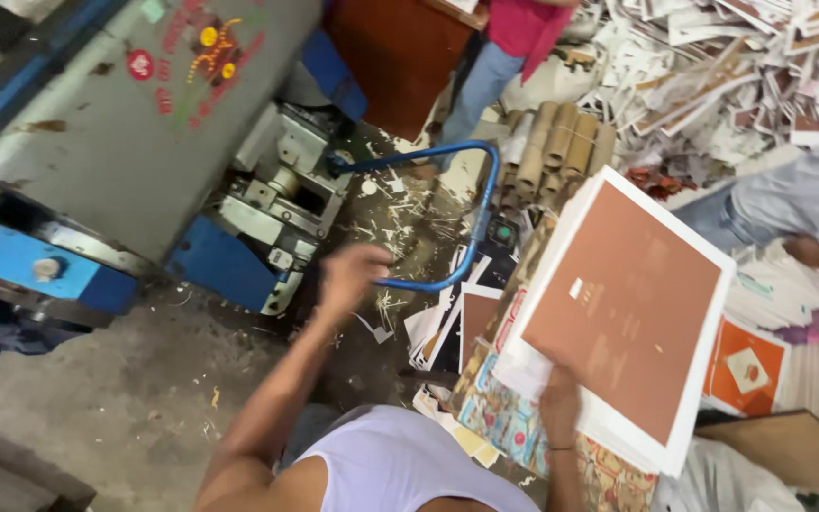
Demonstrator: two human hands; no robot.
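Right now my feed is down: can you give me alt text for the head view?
Seen from above, the person's right hand grips a stack of brown, white-bordered printed sheets, while the left hand reaches to a blue metal handle by a grey and blue machine. Cardboard tubes, paper scraps and other workers lie beyond.

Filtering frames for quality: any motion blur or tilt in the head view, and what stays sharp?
Head view: left hand by the blue bar is smeared by motion blur; right hand on the stack of brown printed sheets is softer too; the grey machine reads fairly sharp; frame is tilted; light is flat, no hard glare.
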